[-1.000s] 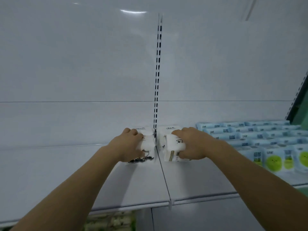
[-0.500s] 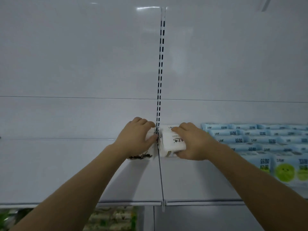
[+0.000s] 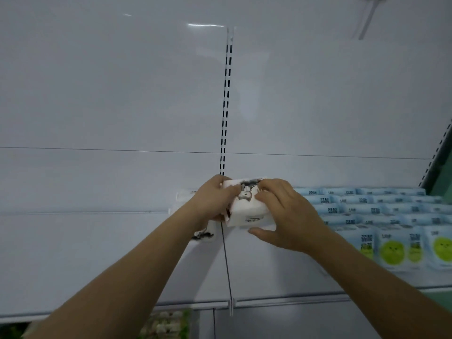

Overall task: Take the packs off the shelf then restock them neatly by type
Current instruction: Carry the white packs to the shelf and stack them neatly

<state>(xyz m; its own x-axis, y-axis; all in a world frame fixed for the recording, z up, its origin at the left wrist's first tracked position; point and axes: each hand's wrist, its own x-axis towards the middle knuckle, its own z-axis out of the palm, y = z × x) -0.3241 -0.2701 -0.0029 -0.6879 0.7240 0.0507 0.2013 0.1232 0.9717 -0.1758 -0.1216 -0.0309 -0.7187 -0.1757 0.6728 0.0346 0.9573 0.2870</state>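
Both hands hold one white pack (image 3: 247, 207) at the shelf (image 3: 269, 270) seam, far centre: left hand (image 3: 212, 201) curled round its left end, right hand (image 3: 281, 214) wrapped over top, thumb beneath. Risk: soft wrapper slips, or nudges the blue packs (image 3: 367, 204) just right.

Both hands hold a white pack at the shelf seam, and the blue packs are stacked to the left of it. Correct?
Not quite: in the head view the blue packs lie right of the white pack. The left hand and right hand do hold it.

left hand (image 3: 211, 199) bare | right hand (image 3: 288, 214) bare | forearms sleeveless
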